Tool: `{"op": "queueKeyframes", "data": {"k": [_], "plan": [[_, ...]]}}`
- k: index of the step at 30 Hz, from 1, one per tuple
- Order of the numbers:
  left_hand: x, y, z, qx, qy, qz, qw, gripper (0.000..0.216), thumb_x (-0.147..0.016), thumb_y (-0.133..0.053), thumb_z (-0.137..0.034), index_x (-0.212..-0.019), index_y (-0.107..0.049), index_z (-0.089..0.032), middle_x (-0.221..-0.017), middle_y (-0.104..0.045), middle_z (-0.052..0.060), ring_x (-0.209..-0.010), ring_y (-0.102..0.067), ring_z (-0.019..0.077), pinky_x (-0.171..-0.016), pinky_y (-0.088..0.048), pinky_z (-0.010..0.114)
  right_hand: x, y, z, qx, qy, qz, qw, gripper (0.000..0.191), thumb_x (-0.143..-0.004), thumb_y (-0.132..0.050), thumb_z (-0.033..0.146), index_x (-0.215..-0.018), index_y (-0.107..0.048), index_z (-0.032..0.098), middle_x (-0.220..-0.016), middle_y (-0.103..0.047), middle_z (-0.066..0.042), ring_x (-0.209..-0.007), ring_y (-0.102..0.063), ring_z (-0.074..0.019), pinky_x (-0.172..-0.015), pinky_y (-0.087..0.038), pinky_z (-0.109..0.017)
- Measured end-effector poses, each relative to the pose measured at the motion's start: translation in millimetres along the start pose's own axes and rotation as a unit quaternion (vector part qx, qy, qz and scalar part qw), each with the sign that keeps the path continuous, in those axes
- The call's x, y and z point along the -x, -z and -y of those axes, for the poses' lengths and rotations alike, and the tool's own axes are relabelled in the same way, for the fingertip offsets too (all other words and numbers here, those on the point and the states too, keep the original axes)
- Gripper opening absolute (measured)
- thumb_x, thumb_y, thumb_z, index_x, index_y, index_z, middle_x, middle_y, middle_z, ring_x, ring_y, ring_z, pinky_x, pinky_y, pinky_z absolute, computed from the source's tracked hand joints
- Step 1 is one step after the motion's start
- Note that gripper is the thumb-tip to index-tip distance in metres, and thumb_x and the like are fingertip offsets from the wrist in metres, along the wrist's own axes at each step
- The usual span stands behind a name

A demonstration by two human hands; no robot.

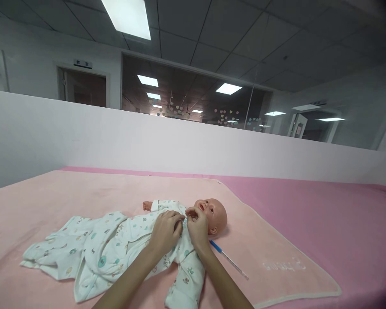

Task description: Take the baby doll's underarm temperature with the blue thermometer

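Note:
A baby doll [219,214] lies on its back with its head to the right, dressed in a white baby gown [112,244] printed with small coloured pictures. Over the upper chest, just below the chin, my left hand [167,229] is closed with its fingertips on the gown's neckline; the fingertips are partly hidden. My right hand [197,225] pinches the neckline close beside it, near the doll's mouth. What fastening lies between the fingers is too small to make out. Beside the doll's head rests a thin glass thermometer [234,264] with a blue end.
Under the doll is a pale pink blanket [276,240] with a light border, spread on a darker pink sheet [309,206]. A low white wall [148,141] runs along the far side, with a large window [193,94] above it.

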State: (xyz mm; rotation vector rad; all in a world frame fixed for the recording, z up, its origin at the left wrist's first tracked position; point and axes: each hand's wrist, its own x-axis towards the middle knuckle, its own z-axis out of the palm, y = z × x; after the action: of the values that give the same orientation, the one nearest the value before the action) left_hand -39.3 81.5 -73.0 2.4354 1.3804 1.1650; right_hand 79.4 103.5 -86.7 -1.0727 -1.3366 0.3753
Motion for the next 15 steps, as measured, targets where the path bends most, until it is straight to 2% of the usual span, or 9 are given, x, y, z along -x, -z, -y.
{"op": "queueKeyframes", "data": {"k": [5,9,12,15], "plan": [[2,1,-1,-0.009,-0.039,-0.013,0.999,0.034,-0.079,-0.039,-0.016,-0.104,-0.059,-0.026,-0.098,-0.060,0.002,-0.092,-0.049,0.0187,-0.085,-0.035,0.035,-2,1,1,-0.001,-0.023,-0.001,1.000,0.023,-0.059,-0.038,0.004,-0.066,-0.055,0.018,-0.067,-0.061,-0.002,-0.065,-0.058,-0.0168,-0.062,-0.047,-0.029],[3,1,-3,-0.025,-0.053,-0.014,0.998,0.031,-0.077,-0.041,-0.016,-0.097,-0.063,-0.027,-0.099,-0.059,0.002,-0.094,-0.049,0.0189,-0.086,-0.034,0.036,-1,2,2,0.010,-0.035,-0.006,0.999,0.023,-0.059,-0.038,0.004,-0.067,-0.054,0.018,-0.067,-0.061,-0.002,-0.064,-0.058,-0.0169,-0.059,-0.047,-0.029],[3,2,-5,-0.014,-0.044,-0.017,0.999,0.029,-0.078,-0.041,-0.017,-0.094,-0.064,-0.026,-0.099,-0.060,0.003,-0.094,-0.049,0.0189,-0.086,-0.035,0.036,0,1,2,0.048,0.000,-0.001,0.999,0.025,-0.060,-0.037,0.002,-0.068,-0.055,0.018,-0.069,-0.060,-0.003,-0.066,-0.058,-0.0167,-0.063,-0.047,-0.030],[2,12,0,0.026,-0.033,-0.031,0.999,0.028,-0.080,-0.040,-0.022,-0.092,-0.065,-0.025,-0.097,-0.061,0.003,-0.093,-0.051,0.0185,-0.086,-0.036,0.035,1,1,3,0.100,0.078,0.011,0.992,0.032,-0.061,-0.034,-0.001,-0.071,-0.058,0.018,-0.087,-0.061,-0.006,-0.085,-0.057,-0.0179,-0.075,-0.045,-0.031]]}}
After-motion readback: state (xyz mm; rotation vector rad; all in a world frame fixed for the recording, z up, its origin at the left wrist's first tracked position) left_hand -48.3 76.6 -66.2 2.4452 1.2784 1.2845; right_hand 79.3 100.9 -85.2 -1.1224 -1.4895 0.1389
